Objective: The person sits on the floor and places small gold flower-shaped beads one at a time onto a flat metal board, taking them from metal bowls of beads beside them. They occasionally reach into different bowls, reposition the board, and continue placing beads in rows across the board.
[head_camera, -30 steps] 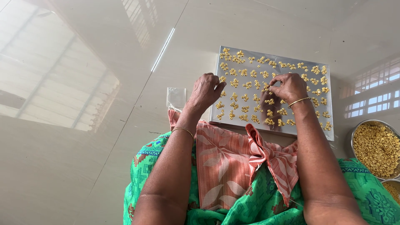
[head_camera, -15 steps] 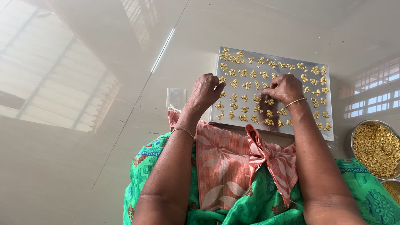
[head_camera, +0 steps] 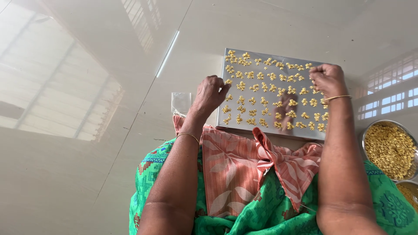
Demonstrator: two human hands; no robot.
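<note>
Fingers first: the left hand (head_camera: 210,93) has its fingertips bunched together at the left edge of the steel tray (head_camera: 272,130), pinching down on one small golden cluster (head_camera: 228,82) there. Over on the far side, the right hand (head_camera: 327,79) is curled into a loose fist, fingers pressed together near the tray's upper right rows; whether it holds a piece inside, I cannot tell. A thin bangle (head_camera: 335,98) rides on that wrist.

The tray lies flat on the glossy tiled floor (head_camera: 87,130), right in front of the person's lap, and it is covered in tidy rows of these little gold pieces. To do this well, I'd say: pinch lightly, come straight down, keep each cluster apart from its neighbours, and don't drag a sleeve or wrist across the finished rows.

Moving outward, a peach patterned cloth (head_camera: 235,169) is spread on the lap over green fabric (head_camera: 261,213). A small clear plastic bag (head_camera: 180,102) lies on the floor left of the tray. At the right edge, a steel bowl (head_camera: 363,137) heaped with loose golden bits sits well within reach.
</note>
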